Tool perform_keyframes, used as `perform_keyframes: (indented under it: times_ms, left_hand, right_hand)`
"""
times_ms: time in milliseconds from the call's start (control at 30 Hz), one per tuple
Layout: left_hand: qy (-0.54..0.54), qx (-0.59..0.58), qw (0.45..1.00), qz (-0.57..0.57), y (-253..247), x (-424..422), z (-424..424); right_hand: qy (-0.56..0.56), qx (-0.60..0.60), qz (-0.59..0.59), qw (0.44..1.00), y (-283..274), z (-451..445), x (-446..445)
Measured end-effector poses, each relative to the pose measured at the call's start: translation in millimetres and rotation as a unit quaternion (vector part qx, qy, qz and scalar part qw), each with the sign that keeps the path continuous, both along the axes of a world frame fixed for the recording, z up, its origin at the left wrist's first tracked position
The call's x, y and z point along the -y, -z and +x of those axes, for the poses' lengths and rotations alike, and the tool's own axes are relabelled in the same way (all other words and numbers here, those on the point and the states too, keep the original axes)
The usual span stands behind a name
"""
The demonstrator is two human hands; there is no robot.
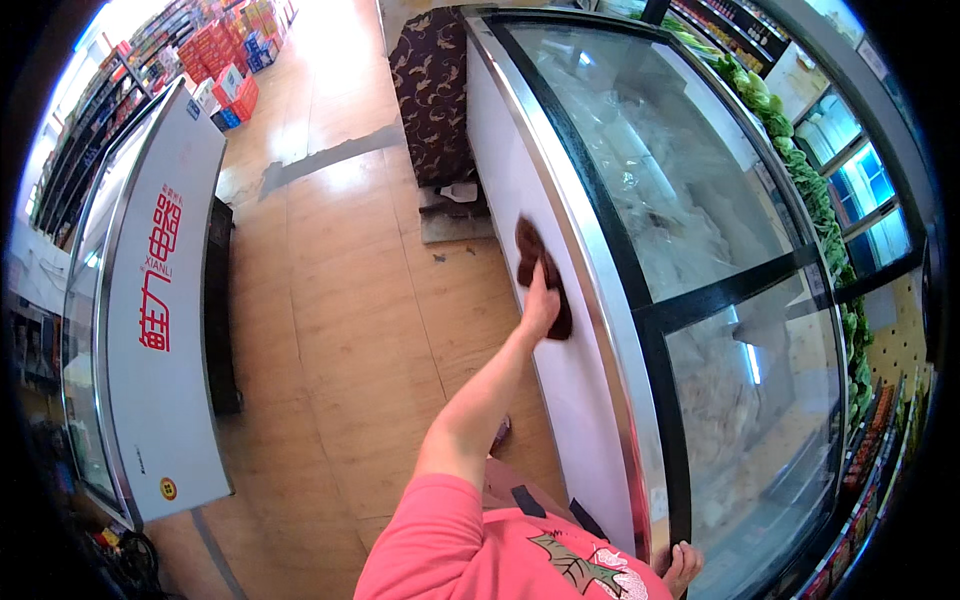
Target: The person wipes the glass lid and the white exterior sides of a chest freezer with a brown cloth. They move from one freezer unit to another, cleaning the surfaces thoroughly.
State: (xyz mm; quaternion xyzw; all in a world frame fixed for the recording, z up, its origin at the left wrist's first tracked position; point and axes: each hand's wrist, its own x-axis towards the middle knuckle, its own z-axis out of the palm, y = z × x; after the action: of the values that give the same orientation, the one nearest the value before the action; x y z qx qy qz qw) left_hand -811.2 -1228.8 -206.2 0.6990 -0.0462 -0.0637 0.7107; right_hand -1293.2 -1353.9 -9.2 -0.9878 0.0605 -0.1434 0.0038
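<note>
A dark brown cloth [556, 319] lies pressed against the white side panel [581, 379] of a glass-topped chest freezer. My left hand [541, 301] holds the cloth there, with the arm stretched out ahead of me. At the lower right, my right hand [682, 566] rests on the freezer's black frame near its metal edge, with no object seen in it. Through the sliding glass lid [757, 405] pale, plastic-wrapped contents show dimly.
A second white chest freezer [176, 300] with red lettering stands at the left. Ahead are a patterned dark cloth cover [433, 97] beside the freezer and stacked red boxes [214, 49]. Leafy vegetables [814, 187] line the freezer's far side.
</note>
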Motion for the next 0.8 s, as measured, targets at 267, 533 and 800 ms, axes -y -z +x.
perform_keyframes:
  times_ms: [267,533,800]
  left_hand:
    - [0.176,-0.607,0.765,-0.123,79.3,29.3,-220.2]
    - [0.190,-0.495,0.848,0.016,40.7,33.6,-165.5]
    - [0.035,-0.019,0.994,-0.097,-74.0,-2.9,79.7]
  right_hand:
    - [-0.007,0.037,-0.127,0.991,15.4,-9.5,12.1]
    - [0.027,0.054,-0.130,0.990,7.3,8.2,0.9]
    - [-0.010,0.026,0.075,0.997,-16.1,148.8,15.2]
